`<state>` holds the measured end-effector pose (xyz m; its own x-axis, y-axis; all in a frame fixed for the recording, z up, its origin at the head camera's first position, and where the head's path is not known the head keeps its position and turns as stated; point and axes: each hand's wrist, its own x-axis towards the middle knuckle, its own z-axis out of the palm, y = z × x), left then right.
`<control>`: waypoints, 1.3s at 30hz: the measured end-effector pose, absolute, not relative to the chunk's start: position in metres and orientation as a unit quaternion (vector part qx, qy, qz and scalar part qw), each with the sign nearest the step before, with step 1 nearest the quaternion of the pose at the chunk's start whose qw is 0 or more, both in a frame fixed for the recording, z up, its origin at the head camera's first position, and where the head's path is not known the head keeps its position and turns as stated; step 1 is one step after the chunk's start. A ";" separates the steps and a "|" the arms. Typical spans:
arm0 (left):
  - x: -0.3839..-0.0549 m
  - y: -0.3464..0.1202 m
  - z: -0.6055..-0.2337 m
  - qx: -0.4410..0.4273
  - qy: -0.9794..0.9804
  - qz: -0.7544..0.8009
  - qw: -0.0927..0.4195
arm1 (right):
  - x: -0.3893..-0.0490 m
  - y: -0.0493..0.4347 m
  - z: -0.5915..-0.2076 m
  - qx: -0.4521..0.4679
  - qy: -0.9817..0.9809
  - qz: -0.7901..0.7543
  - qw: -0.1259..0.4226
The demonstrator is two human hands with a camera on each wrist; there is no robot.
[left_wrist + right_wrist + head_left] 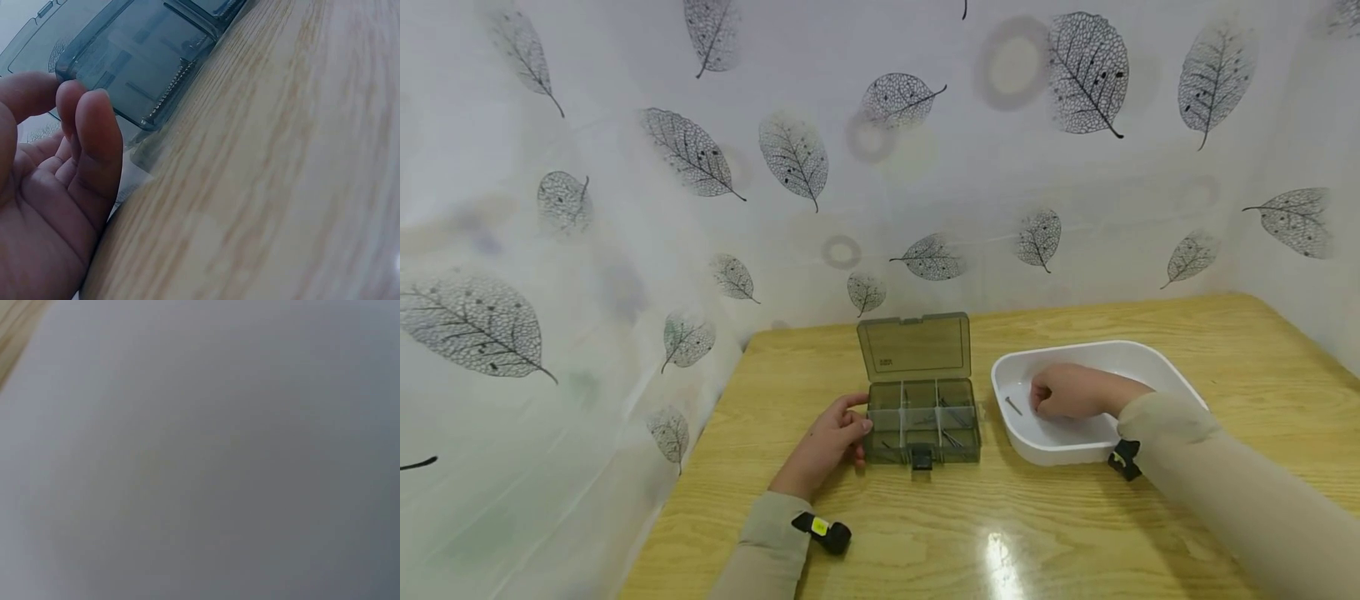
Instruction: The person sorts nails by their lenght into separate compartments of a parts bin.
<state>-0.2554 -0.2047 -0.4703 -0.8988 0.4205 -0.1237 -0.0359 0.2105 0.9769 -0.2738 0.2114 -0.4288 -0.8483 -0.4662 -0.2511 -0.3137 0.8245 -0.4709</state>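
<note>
A smoky, see-through compartment box (921,421) stands on the table, its lid (915,348) raised at the back. My left hand (827,437) holds its left edge with the thumb and fingers. Dark screws (952,439) lie in some compartments; through the wall in the left wrist view a threaded screw (169,92) shows. To the right, my right hand (1071,392) reaches into a white tray (1037,457), fingers curled down towards its floor. Whatever may be between those fingertips is hidden. One screw (1013,406) lies in the tray, left of the right hand.
The wooden table (955,533) carries the box and the tray side by side, with a narrow gap between them. A leaf-patterned curtain (820,233) hangs behind the table and along its left side. The right wrist view is mostly a blurred pale surface.
</note>
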 end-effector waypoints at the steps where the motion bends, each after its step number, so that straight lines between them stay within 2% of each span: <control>1: -0.255 -0.205 -0.470 0.127 0.755 0.615 0.186 | -0.274 0.212 -0.428 -0.208 0.938 -0.214 0.179; 10: -0.255 -0.204 -0.473 0.125 0.758 0.613 0.185 | -0.275 0.210 -0.424 -0.203 0.911 -0.309 0.182; 18: -0.256 -0.204 -0.472 0.127 0.757 0.614 0.184 | -0.267 0.198 -0.402 -0.219 0.896 -0.343 0.175; 28: -0.255 -0.204 -0.472 0.127 0.760 0.611 0.182 | -0.259 0.158 -0.384 -0.244 0.887 -0.363 0.151; 39: -0.256 -0.204 -0.473 0.125 0.765 0.607 0.176 | -0.268 0.106 -0.383 -0.266 0.886 -0.360 0.124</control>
<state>-0.2556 -0.2044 -0.4728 -0.9066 0.4053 -0.1173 -0.0222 0.2317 0.9725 -0.2678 0.1057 -0.3828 -0.8279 -0.5601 -0.0282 -0.3815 0.5994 -0.7037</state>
